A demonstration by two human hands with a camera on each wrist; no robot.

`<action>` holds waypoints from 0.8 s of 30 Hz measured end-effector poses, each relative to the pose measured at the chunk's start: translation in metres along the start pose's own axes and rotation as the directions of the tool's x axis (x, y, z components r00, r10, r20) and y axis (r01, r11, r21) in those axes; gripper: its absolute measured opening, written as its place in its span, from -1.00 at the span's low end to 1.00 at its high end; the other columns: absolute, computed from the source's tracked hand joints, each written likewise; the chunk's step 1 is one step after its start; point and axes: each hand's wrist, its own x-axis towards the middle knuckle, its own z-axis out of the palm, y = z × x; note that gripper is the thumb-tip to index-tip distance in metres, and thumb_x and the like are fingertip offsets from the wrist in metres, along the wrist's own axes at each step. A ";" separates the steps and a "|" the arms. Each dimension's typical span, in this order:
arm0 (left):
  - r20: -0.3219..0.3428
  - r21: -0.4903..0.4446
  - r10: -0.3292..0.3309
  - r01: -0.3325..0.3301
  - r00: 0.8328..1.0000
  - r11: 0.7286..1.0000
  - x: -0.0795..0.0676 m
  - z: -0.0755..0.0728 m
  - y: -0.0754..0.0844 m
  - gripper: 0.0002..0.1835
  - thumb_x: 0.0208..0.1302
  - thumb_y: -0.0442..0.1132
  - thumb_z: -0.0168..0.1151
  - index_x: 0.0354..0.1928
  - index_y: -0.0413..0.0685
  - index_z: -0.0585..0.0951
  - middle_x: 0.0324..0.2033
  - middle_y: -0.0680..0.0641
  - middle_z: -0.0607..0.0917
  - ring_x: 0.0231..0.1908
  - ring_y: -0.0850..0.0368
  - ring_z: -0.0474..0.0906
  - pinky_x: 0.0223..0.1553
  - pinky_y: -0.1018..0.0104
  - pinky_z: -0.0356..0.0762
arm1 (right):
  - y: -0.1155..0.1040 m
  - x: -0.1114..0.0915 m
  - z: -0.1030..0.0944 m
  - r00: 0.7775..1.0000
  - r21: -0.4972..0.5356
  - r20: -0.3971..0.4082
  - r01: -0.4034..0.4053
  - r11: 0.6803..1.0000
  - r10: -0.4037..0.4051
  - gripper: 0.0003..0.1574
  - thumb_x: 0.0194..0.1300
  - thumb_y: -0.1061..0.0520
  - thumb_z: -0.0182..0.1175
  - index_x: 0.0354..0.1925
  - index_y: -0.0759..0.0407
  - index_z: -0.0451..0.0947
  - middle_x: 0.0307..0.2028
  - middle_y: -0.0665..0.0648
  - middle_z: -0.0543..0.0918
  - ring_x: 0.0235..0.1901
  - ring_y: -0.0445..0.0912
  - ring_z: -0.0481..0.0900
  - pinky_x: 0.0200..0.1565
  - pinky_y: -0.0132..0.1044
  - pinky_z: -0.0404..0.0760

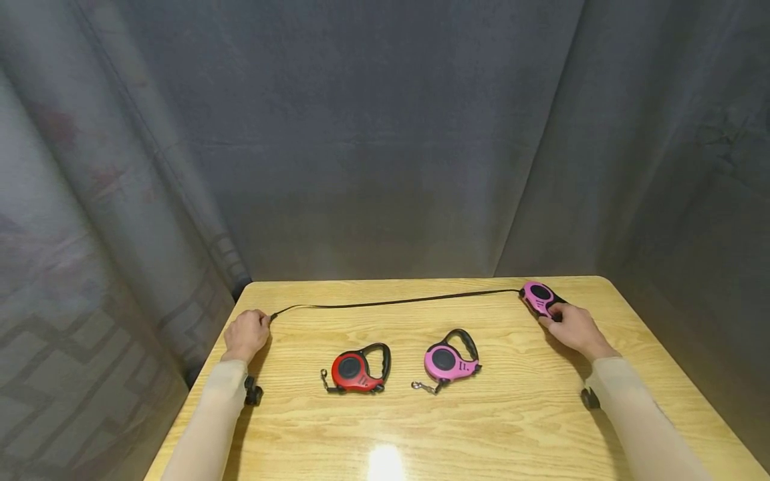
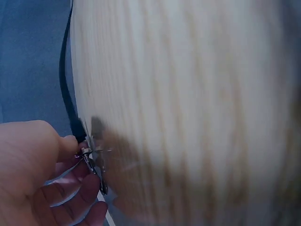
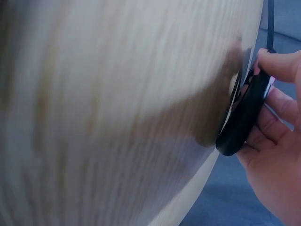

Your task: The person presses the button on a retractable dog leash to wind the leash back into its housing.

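At the table's far right, my right hand (image 1: 579, 329) grips the black handle (image 3: 247, 115) of a pink retractable dog leash (image 1: 532, 295). Its black strap (image 1: 391, 302) is pulled out across the back of the table, sagging slightly. At the far left, my left hand (image 1: 246, 333) pinches the strap's end by the metal snap hook (image 2: 97, 172). Between the hands and nearer me lie two more retractable leashes: a red one (image 1: 355, 381) with a black handle, and a second pink one (image 1: 452, 367). Both have their straps drawn in and their hooks lying on the wood.
The light wooden table (image 1: 481, 434) has rounded back corners. Grey curtains (image 1: 373, 147) hang close behind it and along both sides. Each wrist wears a small black camera, such as the left one (image 1: 253, 392).
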 end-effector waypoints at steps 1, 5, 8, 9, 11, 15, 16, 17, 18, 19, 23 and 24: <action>-0.001 0.000 -0.003 0.003 1.000 1.000 -0.001 0.000 -0.001 -0.70 0.60 -0.19 0.13 -0.01 -0.25 0.76 -0.12 -0.31 0.78 -0.21 -0.32 0.73 -0.19 -0.23 0.65 | 0.001 0.000 -0.001 1.000 0.005 0.005 0.000 1.000 -0.001 -0.45 0.44 0.03 0.30 0.05 0.56 0.60 -0.15 0.50 0.72 -0.28 0.17 0.59 -0.20 -0.05 0.52; -0.009 -0.024 -0.014 0.014 1.000 1.000 -0.006 0.000 -0.005 -0.65 0.62 -0.17 0.05 0.05 -0.25 0.75 -0.09 -0.33 0.80 -0.21 -0.34 0.73 -0.18 -0.25 0.65 | 0.004 -0.001 -0.001 1.000 0.022 0.016 0.003 1.000 -0.003 -0.43 0.48 -0.04 0.29 0.05 0.50 0.59 -0.16 0.43 0.71 -0.27 0.12 0.56 -0.19 -0.13 0.48; -0.035 -0.054 -0.006 0.004 0.999 0.999 -0.009 0.000 -0.006 -0.60 0.63 -0.14 0.00 0.07 -0.28 0.73 -0.12 -0.36 0.81 -0.23 -0.36 0.73 -0.20 -0.26 0.64 | 0.006 -0.004 -0.001 1.000 0.036 0.016 -0.005 0.999 0.005 -0.39 0.50 -0.10 0.30 0.05 0.48 0.60 -0.19 0.39 0.70 -0.27 0.11 0.54 -0.18 -0.13 0.48; -0.039 -0.065 -0.005 0.003 0.999 0.998 -0.010 -0.001 -0.006 -0.58 0.63 -0.12 -0.01 0.08 -0.29 0.73 -0.12 -0.36 0.81 -0.23 -0.36 0.73 -0.19 -0.26 0.64 | 0.007 -0.005 -0.001 1.000 0.041 0.015 -0.010 0.999 0.009 -0.38 0.50 -0.13 0.31 0.04 0.47 0.61 -0.19 0.38 0.70 -0.26 0.11 0.54 -0.18 -0.12 0.48; -0.045 -0.096 -0.009 0.005 0.999 0.995 -0.011 -0.002 -0.005 -0.55 0.64 -0.08 -0.04 0.10 -0.28 0.71 -0.12 -0.36 0.80 -0.23 -0.37 0.72 -0.20 -0.25 0.63 | 0.008 -0.007 0.000 1.000 0.053 0.008 -0.013 0.999 0.012 -0.35 0.52 -0.16 0.29 0.05 0.46 0.62 -0.17 0.40 0.71 -0.25 0.12 0.55 -0.16 -0.07 0.51; -0.040 -0.170 -0.027 0.020 0.999 0.985 -0.011 -0.006 -0.005 -0.51 0.66 -0.01 -0.04 0.14 -0.26 0.70 -0.09 -0.33 0.80 -0.20 -0.31 0.72 -0.21 -0.16 0.61 | 0.011 -0.011 -0.001 1.000 0.072 -0.017 -0.014 0.997 0.015 -0.33 0.54 -0.22 0.26 0.03 0.42 0.67 -0.10 0.46 0.74 -0.22 0.16 0.60 -0.12 0.02 0.56; -0.044 -0.194 -0.030 0.021 0.999 0.981 -0.011 -0.007 -0.005 -0.50 0.66 0.00 -0.04 0.14 -0.27 0.70 -0.11 -0.32 0.80 -0.21 -0.29 0.72 -0.23 -0.12 0.59 | 0.012 -0.012 -0.001 1.000 0.075 -0.021 -0.011 0.997 0.013 -0.34 0.55 -0.23 0.24 0.01 0.40 0.67 -0.11 0.45 0.74 -0.23 0.15 0.60 -0.13 0.01 0.56; -0.054 -0.214 -0.034 0.022 0.998 0.977 -0.010 -0.008 -0.004 -0.50 0.66 0.01 -0.02 0.13 -0.27 0.71 -0.14 -0.31 0.80 -0.23 -0.26 0.72 -0.25 -0.07 0.58 | 0.012 -0.012 -0.002 1.000 0.078 -0.022 -0.010 0.997 0.011 -0.35 0.56 -0.23 0.22 -0.01 0.39 0.67 -0.12 0.44 0.74 -0.24 0.14 0.59 -0.15 -0.02 0.55; -0.063 -0.232 -0.037 0.022 0.997 0.972 -0.009 -0.008 -0.004 -0.50 0.66 0.01 -0.01 0.12 -0.27 0.71 -0.19 -0.29 0.80 -0.26 -0.23 0.71 -0.28 -0.02 0.56 | 0.012 -0.012 -0.004 1.000 0.080 -0.019 -0.009 0.997 0.011 -0.36 0.58 -0.24 0.20 -0.02 0.37 0.67 -0.15 0.41 0.74 -0.26 0.12 0.58 -0.17 -0.06 0.53; -0.076 -0.254 -0.042 0.021 0.996 0.967 -0.008 -0.009 -0.004 -0.51 0.66 0.02 0.01 0.10 -0.27 0.72 -0.24 -0.26 0.80 -0.30 -0.18 0.71 -0.31 0.03 0.54 | 0.012 -0.013 -0.006 1.000 0.090 -0.012 -0.015 0.996 0.016 -0.37 0.60 -0.24 0.17 -0.05 0.35 0.65 -0.19 0.38 0.72 -0.28 0.10 0.55 -0.21 -0.10 0.49; -0.119 -0.328 -0.057 0.015 0.991 0.944 -0.006 -0.012 -0.002 -0.54 0.64 0.03 0.08 0.03 -0.23 0.76 -0.43 -0.16 0.76 -0.48 0.02 0.63 -0.38 0.20 0.44 | 0.010 -0.013 -0.013 0.998 0.148 0.027 -0.052 0.988 0.048 -0.37 0.65 -0.28 0.02 -0.09 0.29 0.54 -0.28 0.26 0.63 -0.31 0.05 0.50 -0.27 -0.20 0.37; -0.119 -0.346 -0.056 0.012 0.991 0.938 -0.006 -0.013 -0.002 -0.54 0.64 0.03 0.10 0.02 -0.23 0.76 -0.44 -0.16 0.76 -0.51 0.06 0.60 -0.40 0.22 0.43 | 0.010 -0.013 -0.014 0.998 0.166 0.035 -0.065 0.984 0.060 -0.36 0.66 -0.29 0.00 -0.09 0.28 0.51 -0.28 0.26 0.62 -0.31 0.05 0.49 -0.29 -0.21 0.36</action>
